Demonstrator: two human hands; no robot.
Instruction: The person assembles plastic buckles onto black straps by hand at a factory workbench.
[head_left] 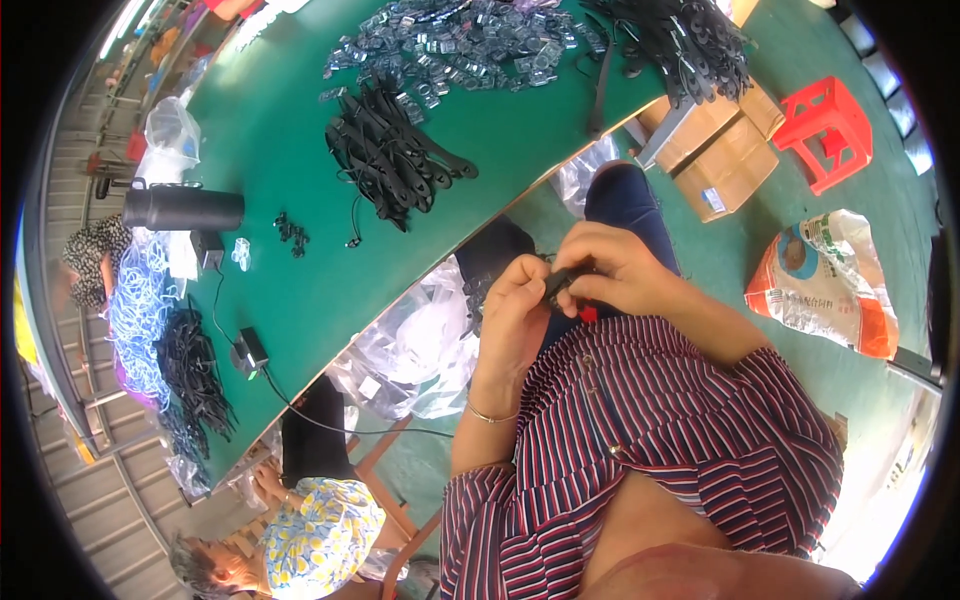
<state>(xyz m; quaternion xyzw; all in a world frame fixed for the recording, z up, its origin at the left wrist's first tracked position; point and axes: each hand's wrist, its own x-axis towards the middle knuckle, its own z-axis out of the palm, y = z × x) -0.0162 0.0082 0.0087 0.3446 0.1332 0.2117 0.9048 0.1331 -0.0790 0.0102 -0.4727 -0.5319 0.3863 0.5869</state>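
Observation:
Above my lap, close to the table's edge, my left hand (516, 298) and my right hand (612, 266) meet with curled fingers. Between them they pinch a small black piece (558, 284), mostly covered by the fingers; its exact kind cannot be made out. A bit of red (588, 314) shows just below my right hand. On the green table (300, 325) lies a bundle of black straps (385, 160). Beyond it spreads a heap of small clear plastic pieces (470, 45), with more black straps (690, 40) piled at the far right.
A black flask (185, 207), small black parts (291, 234) and a corded black adapter (249, 350) occupy the table's left. Clear plastic bags (415, 350) hang below its edge. Cardboard boxes (715, 150), a red stool (825, 130) and a sack (825, 285) stand right. Another person (320, 535) sits lower left.

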